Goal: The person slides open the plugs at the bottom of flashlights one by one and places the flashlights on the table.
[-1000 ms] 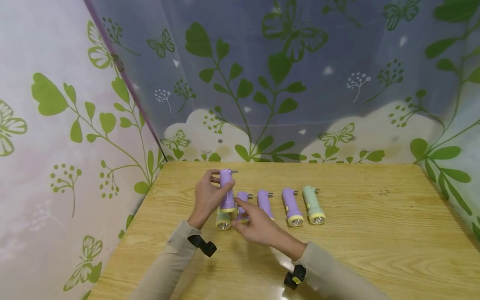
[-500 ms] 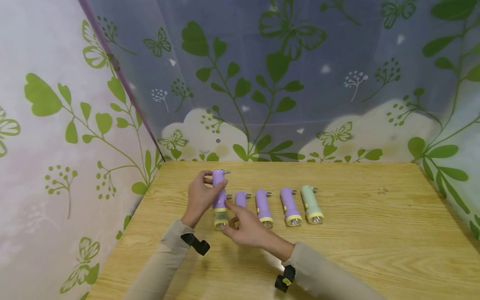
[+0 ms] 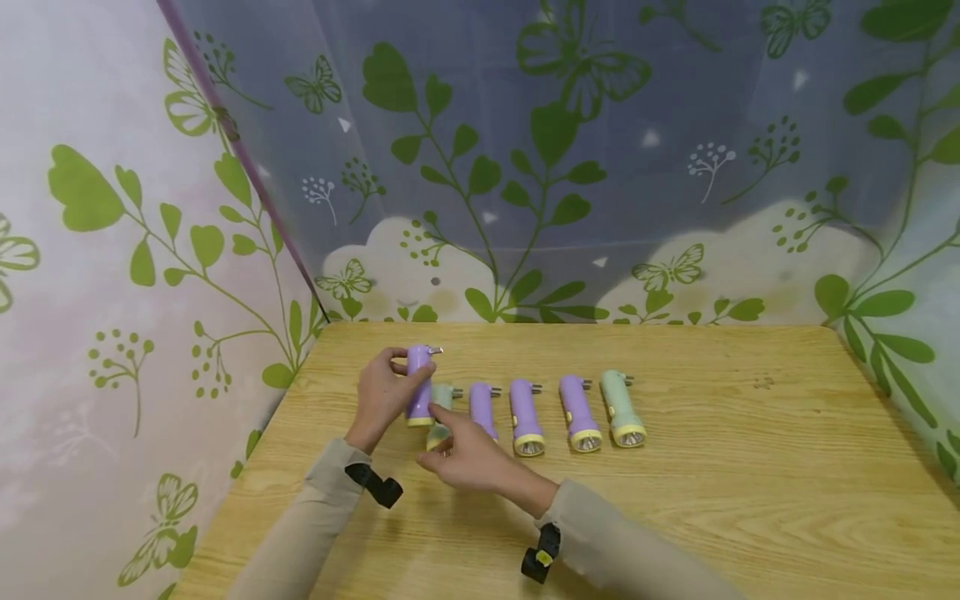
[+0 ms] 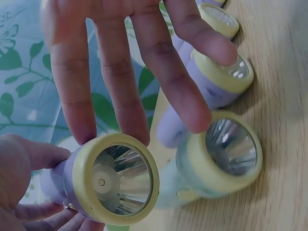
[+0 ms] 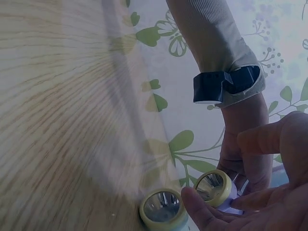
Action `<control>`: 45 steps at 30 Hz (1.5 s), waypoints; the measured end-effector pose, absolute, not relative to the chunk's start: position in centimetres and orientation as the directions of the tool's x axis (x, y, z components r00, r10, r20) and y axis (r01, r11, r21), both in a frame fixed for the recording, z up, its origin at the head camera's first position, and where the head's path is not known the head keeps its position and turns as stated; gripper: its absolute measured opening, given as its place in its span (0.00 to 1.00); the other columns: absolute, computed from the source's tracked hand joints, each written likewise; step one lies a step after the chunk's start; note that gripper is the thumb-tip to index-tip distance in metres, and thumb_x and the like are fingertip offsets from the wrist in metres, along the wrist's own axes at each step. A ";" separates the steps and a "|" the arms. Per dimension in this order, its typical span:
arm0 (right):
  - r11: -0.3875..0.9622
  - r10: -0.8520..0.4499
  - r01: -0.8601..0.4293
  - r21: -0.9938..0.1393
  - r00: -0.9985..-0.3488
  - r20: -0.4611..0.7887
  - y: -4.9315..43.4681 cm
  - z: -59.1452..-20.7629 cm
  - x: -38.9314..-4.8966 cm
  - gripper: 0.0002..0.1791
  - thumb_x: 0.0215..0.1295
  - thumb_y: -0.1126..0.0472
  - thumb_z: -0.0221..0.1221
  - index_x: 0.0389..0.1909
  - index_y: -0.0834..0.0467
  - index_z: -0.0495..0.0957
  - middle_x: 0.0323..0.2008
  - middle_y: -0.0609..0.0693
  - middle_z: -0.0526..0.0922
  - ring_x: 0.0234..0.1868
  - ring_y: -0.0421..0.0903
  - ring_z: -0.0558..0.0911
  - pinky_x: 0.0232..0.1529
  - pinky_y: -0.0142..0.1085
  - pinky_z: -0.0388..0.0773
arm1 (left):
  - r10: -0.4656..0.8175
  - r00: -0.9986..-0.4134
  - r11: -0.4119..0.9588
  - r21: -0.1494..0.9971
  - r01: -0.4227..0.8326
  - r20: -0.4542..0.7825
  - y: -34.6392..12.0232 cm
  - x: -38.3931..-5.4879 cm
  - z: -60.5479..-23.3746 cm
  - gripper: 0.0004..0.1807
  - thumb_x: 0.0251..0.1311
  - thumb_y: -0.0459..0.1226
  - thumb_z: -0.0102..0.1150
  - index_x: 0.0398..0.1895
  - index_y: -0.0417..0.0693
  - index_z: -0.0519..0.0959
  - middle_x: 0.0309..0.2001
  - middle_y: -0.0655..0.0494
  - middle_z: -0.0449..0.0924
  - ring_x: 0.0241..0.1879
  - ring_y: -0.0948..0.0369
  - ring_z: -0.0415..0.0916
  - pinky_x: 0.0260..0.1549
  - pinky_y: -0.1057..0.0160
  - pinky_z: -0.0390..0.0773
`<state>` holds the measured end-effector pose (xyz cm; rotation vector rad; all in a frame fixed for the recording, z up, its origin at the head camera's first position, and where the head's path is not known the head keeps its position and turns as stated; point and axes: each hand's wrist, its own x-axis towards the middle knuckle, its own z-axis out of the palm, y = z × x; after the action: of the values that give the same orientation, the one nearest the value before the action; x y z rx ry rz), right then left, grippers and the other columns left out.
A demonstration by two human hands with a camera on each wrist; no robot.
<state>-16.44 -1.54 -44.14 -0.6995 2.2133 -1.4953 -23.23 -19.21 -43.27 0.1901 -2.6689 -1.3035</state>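
My left hand (image 3: 377,398) grips a purple flashlight (image 3: 417,392) with a yellow head rim, thumb across its body and plug prongs sticking out at the top. It is held upright above the table, lens facing me in the left wrist view. My right hand (image 3: 474,454) reaches in beside it with fingers extended. In the left wrist view its fingertips (image 4: 195,118) are at or near the yellow rim; contact is unclear. Just right of the held one lies a pale green flashlight (image 3: 442,397), partly covered by the right hand.
To the right lie a purple flashlight (image 3: 481,406), another purple flashlight (image 3: 525,412), a third purple flashlight (image 3: 577,408) and a green flashlight (image 3: 621,404), lenses toward me. They rest on a wooden table (image 3: 750,483), with patterned curtains (image 3: 480,208) behind and at the sides.
The left hand has carried the purple flashlight leftward, from in front of the near green flashlight to its left. The right hand has followed to the left, uncovering more of the row.
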 end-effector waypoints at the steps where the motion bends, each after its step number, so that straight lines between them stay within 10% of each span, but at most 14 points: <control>1: 0.315 -0.589 -0.179 -0.932 -0.807 -0.044 -1.8 -44.1 -16.5 0.45 0.70 0.54 0.62 0.80 0.63 0.50 0.78 0.60 0.60 0.54 0.54 0.85 0.41 0.31 0.83 | -0.187 -0.979 0.612 0.790 -0.046 0.087 -19.4 -23.3 -43.3 0.32 0.59 0.50 0.70 0.58 0.37 0.77 0.43 0.35 0.86 0.33 0.50 0.86 0.25 0.63 0.83; 12: 0.313 -0.569 -0.050 -0.949 -0.810 -0.145 -3.9 -44.4 -16.8 0.47 0.68 0.53 0.64 0.80 0.61 0.51 0.47 0.57 0.88 0.43 0.52 0.89 0.31 0.32 0.80 | -0.196 -0.981 0.638 0.761 -0.119 0.011 -21.6 -24.1 -44.0 0.33 0.60 0.51 0.69 0.58 0.36 0.77 0.46 0.34 0.85 0.35 0.50 0.86 0.26 0.63 0.83; 24: 0.332 -0.532 0.041 -0.943 -0.817 -0.223 -5.5 -44.6 -17.2 0.47 0.65 0.50 0.66 0.79 0.60 0.55 0.76 0.61 0.65 0.52 0.47 0.84 0.62 0.48 0.79 | -0.211 -0.975 0.625 0.757 -0.189 -0.070 -23.0 -24.5 -45.0 0.34 0.60 0.51 0.67 0.58 0.32 0.76 0.47 0.31 0.84 0.33 0.54 0.85 0.24 0.66 0.82; 45: 0.194 -0.553 0.254 -0.948 -0.770 -0.319 -7.3 -45.6 -17.7 0.49 0.67 0.56 0.65 0.80 0.65 0.48 0.75 0.69 0.61 0.51 0.59 0.87 0.58 0.48 0.83 | -0.219 -0.966 0.669 0.701 -0.249 -0.134 -24.1 -25.4 -46.7 0.33 0.60 0.50 0.68 0.58 0.33 0.78 0.48 0.30 0.84 0.29 0.58 0.82 0.21 0.67 0.80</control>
<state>-17.70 -7.27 -45.62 -0.2790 1.8438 -1.6433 -25.40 -24.07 -46.68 0.4074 -2.9045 -1.2287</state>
